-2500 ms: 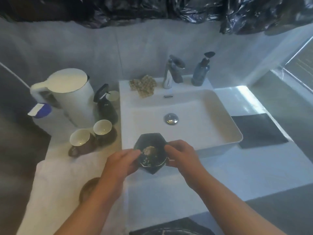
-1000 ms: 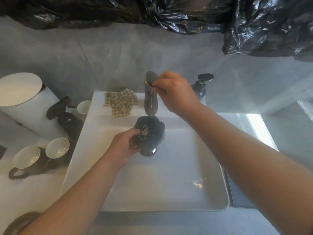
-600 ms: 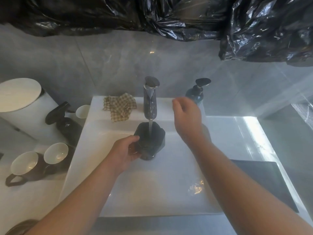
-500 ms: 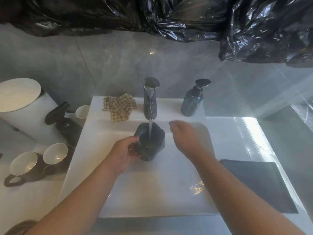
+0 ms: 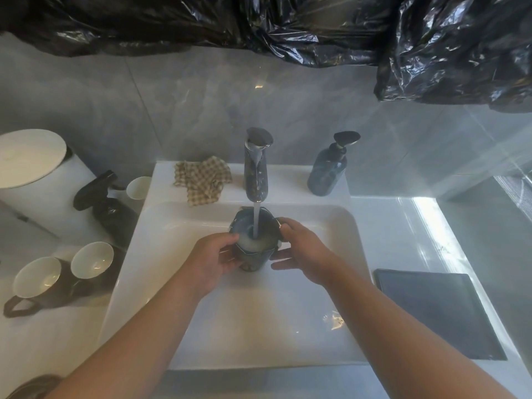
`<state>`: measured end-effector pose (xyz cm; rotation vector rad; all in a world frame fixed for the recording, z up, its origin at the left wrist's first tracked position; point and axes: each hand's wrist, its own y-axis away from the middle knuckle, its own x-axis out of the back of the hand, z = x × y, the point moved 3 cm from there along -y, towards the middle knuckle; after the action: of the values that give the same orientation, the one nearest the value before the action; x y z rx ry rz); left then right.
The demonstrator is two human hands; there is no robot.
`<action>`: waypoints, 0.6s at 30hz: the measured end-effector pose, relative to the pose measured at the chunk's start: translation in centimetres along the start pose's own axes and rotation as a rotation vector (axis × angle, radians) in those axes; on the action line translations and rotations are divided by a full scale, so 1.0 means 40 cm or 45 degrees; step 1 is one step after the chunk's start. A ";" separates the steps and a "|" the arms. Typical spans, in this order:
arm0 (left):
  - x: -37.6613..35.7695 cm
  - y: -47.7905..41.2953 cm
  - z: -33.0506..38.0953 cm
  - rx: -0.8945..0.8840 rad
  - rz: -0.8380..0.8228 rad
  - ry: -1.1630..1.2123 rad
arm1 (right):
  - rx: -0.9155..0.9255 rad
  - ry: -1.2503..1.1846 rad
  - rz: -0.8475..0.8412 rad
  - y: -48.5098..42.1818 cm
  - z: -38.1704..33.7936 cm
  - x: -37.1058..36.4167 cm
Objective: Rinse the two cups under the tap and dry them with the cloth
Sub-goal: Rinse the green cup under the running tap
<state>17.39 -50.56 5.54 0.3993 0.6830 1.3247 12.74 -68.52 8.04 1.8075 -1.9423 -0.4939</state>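
A dark hexagonal cup (image 5: 253,256) is upright under the tap (image 5: 256,165) over the white sink (image 5: 339,335). Water runs into it and cloudy water fills it near the rim. My left hand (image 5: 214,262) grips the cup's left side. My right hand (image 5: 302,250) holds its right side, thumb on the rim and fingers stretched along the wall. A checked cloth (image 5: 201,180) lies crumpled on the sink ledge, left of the tap. Two brown cups with white insides (image 5: 37,279) (image 5: 92,259) stand on the counter at the left.
A blue soap dispenser (image 5: 328,171) stands right of the tap. A black spray bottle (image 5: 106,205), a small white cup (image 5: 138,187) and a big white jug (image 5: 31,180) are at the left. A dark mat (image 5: 437,309) lies right of the sink.
My right hand left the tap lever after turning the water on and came down onto the cup's right side. The cup has filled with water; my left hand kept its grip.
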 end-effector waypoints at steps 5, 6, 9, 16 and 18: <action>0.000 0.004 0.009 -0.037 -0.045 -0.126 | -0.098 -0.088 0.005 -0.006 0.002 -0.013; 0.000 0.003 0.010 -0.022 -0.047 -0.123 | -0.096 -0.071 0.006 -0.007 0.004 -0.013; -0.007 0.005 0.008 0.039 -0.075 -0.071 | -0.074 0.021 0.045 -0.012 0.006 -0.011; -0.037 0.019 0.008 0.052 -0.229 0.020 | -0.070 0.166 0.142 -0.029 -0.004 -0.003; -0.040 0.020 0.009 0.060 -0.256 0.021 | -0.062 0.198 0.173 -0.029 -0.008 -0.001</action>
<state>16.88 -51.90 6.65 0.3486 0.7492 1.1242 13.92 -68.58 7.68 1.6204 -1.9134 -0.3424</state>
